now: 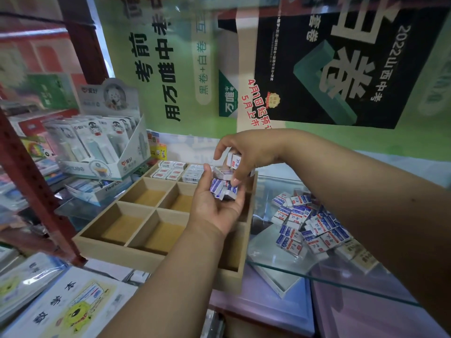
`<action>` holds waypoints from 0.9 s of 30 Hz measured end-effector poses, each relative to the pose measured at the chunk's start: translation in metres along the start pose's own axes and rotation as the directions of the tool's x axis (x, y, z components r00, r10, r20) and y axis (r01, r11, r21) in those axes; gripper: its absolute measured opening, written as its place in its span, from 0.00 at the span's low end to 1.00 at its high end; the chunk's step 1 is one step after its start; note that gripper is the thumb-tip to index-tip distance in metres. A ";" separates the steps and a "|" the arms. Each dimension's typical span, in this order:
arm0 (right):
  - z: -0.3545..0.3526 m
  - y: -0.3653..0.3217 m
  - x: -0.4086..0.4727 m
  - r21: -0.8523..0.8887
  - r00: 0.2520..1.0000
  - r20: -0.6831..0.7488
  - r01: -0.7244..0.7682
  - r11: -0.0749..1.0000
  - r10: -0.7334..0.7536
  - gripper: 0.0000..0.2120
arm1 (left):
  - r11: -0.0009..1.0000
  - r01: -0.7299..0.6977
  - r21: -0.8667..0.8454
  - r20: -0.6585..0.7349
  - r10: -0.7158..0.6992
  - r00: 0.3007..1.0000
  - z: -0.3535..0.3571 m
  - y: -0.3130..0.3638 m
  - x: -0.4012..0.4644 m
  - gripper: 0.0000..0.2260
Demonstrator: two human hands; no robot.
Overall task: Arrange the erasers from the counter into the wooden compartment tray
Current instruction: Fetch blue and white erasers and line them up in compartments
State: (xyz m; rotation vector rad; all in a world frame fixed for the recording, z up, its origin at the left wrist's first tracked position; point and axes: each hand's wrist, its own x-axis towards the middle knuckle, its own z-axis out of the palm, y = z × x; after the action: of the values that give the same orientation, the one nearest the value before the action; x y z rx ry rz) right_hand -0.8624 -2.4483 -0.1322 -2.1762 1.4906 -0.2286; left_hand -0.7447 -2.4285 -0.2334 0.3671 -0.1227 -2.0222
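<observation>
Surroundings: a cardboard display box [102, 152] of packaged stationery stood just left of the wooden tray [114, 236], a red metal post [36, 191] rose in front of it, and booklets [61, 306] lay at the lower left; large posters [317, 62] covered the wall behind
Counter: a glass counter [341, 276] lay to the right of the tray, carrying a loose heap of erasers [310, 225]
In the way: both forearms crossed above the tray and hid its right-hand compartments
Left hand [214, 203]: palm up over the tray's middle, cupping a handful of erasers [223, 187], thumb raised beside them
Right hand [244, 154]: reached in from the right, just above the left palm, fingers curled around one eraser [234, 160] and touching the cupped handful
Tray contents: the far-left compartment held a neat block of erasers [168, 170], the next compartment held another block [192, 173]; the four nearer visible compartments showed bare wood
Eraser looks: small white blocks in shiny wrap, sleeves printed blue and red with Chinese characters
</observation>
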 end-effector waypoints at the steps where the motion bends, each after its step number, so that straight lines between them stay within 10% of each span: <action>1: 0.002 0.000 0.002 0.023 1.000 -0.006 0.001 1.000 -0.001 0.28 | 1.000 0.001 -0.005 -0.009 -0.001 1.000 -0.001 0.002 0.000 0.19; 10: 0.006 0.013 0.016 0.459 0.965 -0.258 0.072 0.885 0.056 0.09 | 0.990 -0.045 0.135 -0.148 0.066 0.987 0.001 0.039 0.001 0.06; 20: 0.066 0.074 0.074 -0.088 0.934 -0.327 -0.181 0.980 0.143 0.07 | 0.982 -0.149 0.117 -0.115 0.162 0.980 -0.021 0.078 0.025 0.10; 27: 0.066 0.080 0.066 0.101 0.908 -0.348 -0.210 0.972 0.233 0.11 | 0.982 -0.156 0.105 -0.100 0.167 0.981 -0.027 0.083 0.033 0.18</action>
State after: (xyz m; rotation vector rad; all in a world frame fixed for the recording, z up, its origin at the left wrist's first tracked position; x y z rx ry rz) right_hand -0.8762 -2.5115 -0.2369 -1.9663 1.8866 -0.6116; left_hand -0.6798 -2.4942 -0.2452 0.5110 -0.1774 -1.8360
